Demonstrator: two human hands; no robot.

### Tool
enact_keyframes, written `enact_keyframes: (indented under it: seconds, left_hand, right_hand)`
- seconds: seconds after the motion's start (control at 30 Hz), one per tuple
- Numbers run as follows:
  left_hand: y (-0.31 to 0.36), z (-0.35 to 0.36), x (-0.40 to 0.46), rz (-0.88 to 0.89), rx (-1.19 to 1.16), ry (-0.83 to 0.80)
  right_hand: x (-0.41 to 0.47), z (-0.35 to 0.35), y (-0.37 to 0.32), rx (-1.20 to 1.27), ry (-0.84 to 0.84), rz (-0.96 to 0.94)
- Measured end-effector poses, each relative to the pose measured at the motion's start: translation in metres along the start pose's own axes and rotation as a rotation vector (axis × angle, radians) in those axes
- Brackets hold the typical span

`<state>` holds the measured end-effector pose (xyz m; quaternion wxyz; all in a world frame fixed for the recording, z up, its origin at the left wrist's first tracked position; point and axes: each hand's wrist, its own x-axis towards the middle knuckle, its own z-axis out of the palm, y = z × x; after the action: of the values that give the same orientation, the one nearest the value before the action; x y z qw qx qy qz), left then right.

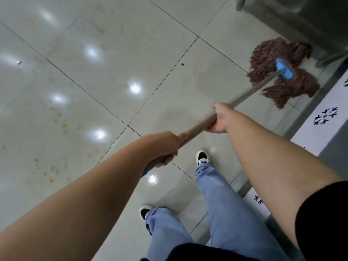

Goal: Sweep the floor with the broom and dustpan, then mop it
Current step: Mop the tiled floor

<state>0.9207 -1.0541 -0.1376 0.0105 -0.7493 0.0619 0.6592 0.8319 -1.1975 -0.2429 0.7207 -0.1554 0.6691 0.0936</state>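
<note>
A mop with a brown string head [286,72] and a blue clamp [284,68] lies spread on the pale tiled floor [94,63] at the upper right. Its tan handle [250,90] runs diagonally down to me. My right hand [219,118] grips the handle about midway. My left hand [165,147] is wrapped around the handle's lower end, near a blue tip. Neither a broom nor a dustpan is in view.
A grey metal cabinet or appliance [308,19] stands just behind the mop head. A white strip with black snowflake marks [325,115] runs along the right edge. Yellowish stains [54,170] dot the tiles at the left. A small dark speck [182,64] lies mid-floor. My feet [202,157] stand below.
</note>
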Motion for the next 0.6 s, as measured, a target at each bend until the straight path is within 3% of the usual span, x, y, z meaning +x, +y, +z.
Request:
enact_keyframes:
  seconds: [0.13, 0.3, 0.47, 0.6]
  left_hand:
    - [-0.114, -0.036, -0.020, -0.020, 0.101, 0.053]
    - [-0.300, -0.062, -0.070, -0.112, 0.055, 0.090]
    - [-0.474, -0.060, -0.137, -0.276, -0.072, 0.132]
    - [-0.554, -0.057, -0.171, -0.370, -0.101, 0.151]
  right_hand:
    - [-0.028, 0.075, 0.074, -0.137, -0.104, 0.107]
    - [-0.060, 0.181, 0.218, -0.240, -0.180, 0.221]
    - [-0.086, 0.276, 0.381, -0.118, -0.176, 0.272]
    - [-0.100, 0.313, 0.462, -0.054, -0.225, 0.268]
